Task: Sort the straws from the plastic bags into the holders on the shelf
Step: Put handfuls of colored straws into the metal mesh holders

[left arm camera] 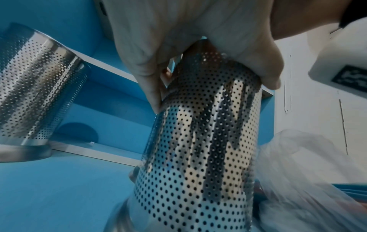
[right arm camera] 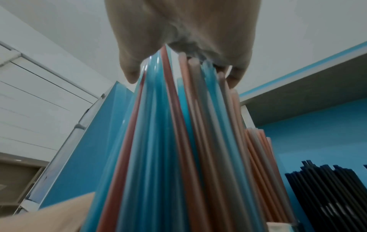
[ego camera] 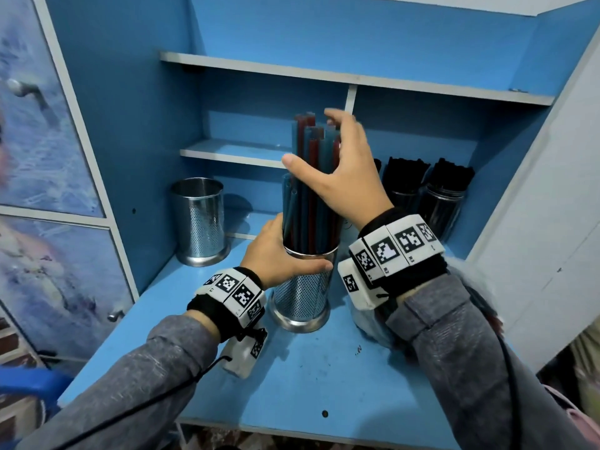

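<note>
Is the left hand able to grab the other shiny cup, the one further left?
Probably yes. Only bare blue shelf lies between the left hand and the far holder. But it grips the near holder of straws, so it must let go first.

Right hand (right arm camera: pixel 178 31) seen from below, thumb and fingers round the tops of upright blue and pink straws (right arm camera: pixel 168 141), black straws (right arm camera: pixel 327 196) at lower right, blue shelf (right arm camera: pixel 317 138) behind
</note>
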`<state>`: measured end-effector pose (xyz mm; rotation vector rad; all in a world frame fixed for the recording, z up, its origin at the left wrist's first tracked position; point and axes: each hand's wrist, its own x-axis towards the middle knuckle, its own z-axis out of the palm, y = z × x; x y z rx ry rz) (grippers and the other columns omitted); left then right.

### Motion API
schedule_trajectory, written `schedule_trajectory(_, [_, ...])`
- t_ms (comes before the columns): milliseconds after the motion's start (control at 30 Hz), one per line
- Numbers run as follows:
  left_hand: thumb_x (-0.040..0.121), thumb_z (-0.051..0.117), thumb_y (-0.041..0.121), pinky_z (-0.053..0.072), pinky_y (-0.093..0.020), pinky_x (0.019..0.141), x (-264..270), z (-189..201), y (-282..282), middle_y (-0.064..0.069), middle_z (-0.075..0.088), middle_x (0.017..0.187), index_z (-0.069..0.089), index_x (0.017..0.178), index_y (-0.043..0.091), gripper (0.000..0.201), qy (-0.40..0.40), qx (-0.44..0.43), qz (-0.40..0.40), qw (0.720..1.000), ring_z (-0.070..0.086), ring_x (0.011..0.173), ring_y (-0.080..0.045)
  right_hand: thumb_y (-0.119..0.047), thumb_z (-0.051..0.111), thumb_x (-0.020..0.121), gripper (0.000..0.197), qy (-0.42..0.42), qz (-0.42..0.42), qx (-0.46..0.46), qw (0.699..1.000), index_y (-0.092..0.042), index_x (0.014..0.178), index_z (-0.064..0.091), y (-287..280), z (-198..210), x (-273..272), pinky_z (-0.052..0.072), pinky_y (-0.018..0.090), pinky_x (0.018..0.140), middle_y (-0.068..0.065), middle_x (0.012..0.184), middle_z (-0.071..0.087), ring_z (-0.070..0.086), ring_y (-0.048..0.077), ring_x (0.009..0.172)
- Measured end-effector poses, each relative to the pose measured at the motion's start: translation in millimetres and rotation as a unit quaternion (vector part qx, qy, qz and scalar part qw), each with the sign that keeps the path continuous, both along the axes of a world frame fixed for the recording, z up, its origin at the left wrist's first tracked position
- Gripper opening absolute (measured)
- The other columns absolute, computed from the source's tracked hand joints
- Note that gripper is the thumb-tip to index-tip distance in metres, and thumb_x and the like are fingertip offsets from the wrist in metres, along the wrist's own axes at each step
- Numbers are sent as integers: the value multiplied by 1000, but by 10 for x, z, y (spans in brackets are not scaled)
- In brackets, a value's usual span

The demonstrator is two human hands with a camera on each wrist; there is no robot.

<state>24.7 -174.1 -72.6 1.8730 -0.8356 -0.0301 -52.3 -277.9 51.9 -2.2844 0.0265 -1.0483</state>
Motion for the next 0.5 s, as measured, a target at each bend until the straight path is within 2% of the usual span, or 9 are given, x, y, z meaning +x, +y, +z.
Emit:
schedule_trajectory(67, [41, 89, 63, 48, -44, 100, -2, 0, 4, 8, 63, 122, 51, 125, 31, 98, -5, -1, 0, 1000, 57, 120, -15, -40, 72, 83, 71, -45, 53, -3, 998, -20, 142, 39, 40, 112, -18, 31, 20, 110, -5, 140, 43, 39, 4, 130])
schedule_trajectory(133, [42, 89, 63, 48, -43, 100, -2, 1, 8, 8, 62, 122, 51, 125, 31, 97, -8, 2, 2, 1000, 56, 119, -16, -29, 68, 88, 61, -71, 73, -52, 993, -15, 142, 44, 77, 218, -11, 28, 14, 110, -2, 141, 46, 41, 5, 131])
schedule_trajectory(233, [42, 88, 65, 48, -43, 100, 0, -4, 8, 7, 63, 120, 51, 125, 32, 97, -8, 5, 3, 1000, 57, 119, -16, -13, 60, 93, 41, -56, 83, -142, 985, -5, 133, 56, 105, 257, 15, 29, 25, 115, 8, 138, 55, 46, 17, 133])
schedule_trajectory(300, [42, 88, 64, 49, -44, 99, 2, -14, 3, 7, 64, 119, 52, 123, 32, 94, -6, 1, 4, 1000, 58, 118, -16, -9, 56, 94, 31, -38, 77, -166, 982, -3, 124, 62, 112, 177, 4, 34, 29, 112, 9, 129, 61, 52, 20, 127])
schedule_trajectory(400, [42, 87, 63, 51, -45, 94, 0, -23, -7, 8, 65, 114, 52, 117, 33, 88, -9, -8, 9, 1000, 60, 113, -17, -14, 54, 96, 25, -5, 56, -183, 982, -5, 115, 68, 101, 7, -53, 41, 34, 104, 6, 117, 68, 59, 20, 115])
schedule_trajectory(500, [43, 86, 62, 53, -45, 88, -6, -18, -15, 9, 65, 109, 51, 112, 33, 82, -18, -6, 12, 1000, 62, 107, -17, -25, 52, 98, 29, 53, 42, -186, 980, -11, 117, 68, 95, -99, -123, 43, 37, 102, 1, 120, 68, 58, 16, 117])
